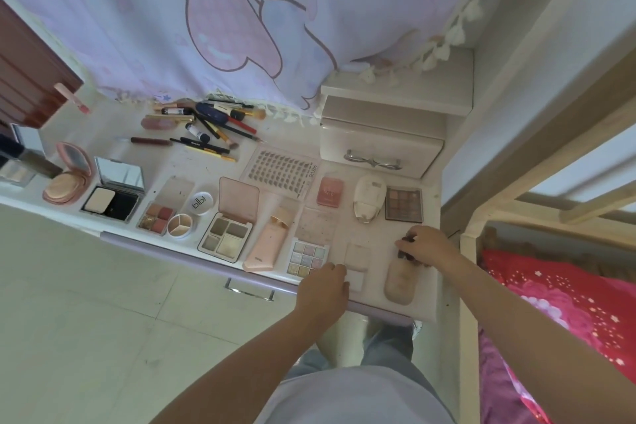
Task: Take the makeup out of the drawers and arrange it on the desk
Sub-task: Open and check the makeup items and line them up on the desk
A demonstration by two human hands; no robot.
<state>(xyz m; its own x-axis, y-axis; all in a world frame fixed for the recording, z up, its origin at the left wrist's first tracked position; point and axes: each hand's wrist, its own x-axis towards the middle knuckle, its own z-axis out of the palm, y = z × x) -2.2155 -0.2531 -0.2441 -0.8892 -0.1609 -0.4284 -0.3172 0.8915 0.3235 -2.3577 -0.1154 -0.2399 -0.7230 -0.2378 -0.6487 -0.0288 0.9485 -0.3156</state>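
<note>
Makeup laid out in rows on the desk [192, 162], you set down one more piece.

Your right hand [425, 243] pinches the dark cap of a beige bottle [399, 280] lying near the front edge, likely nudging it square. Your left hand [323, 282], fingers loosely curled, rests beside a pale compact [356, 268], apparently steadying it. Palettes [225, 234] sit side by side, brushes [210, 127] heaped behind.
</note>
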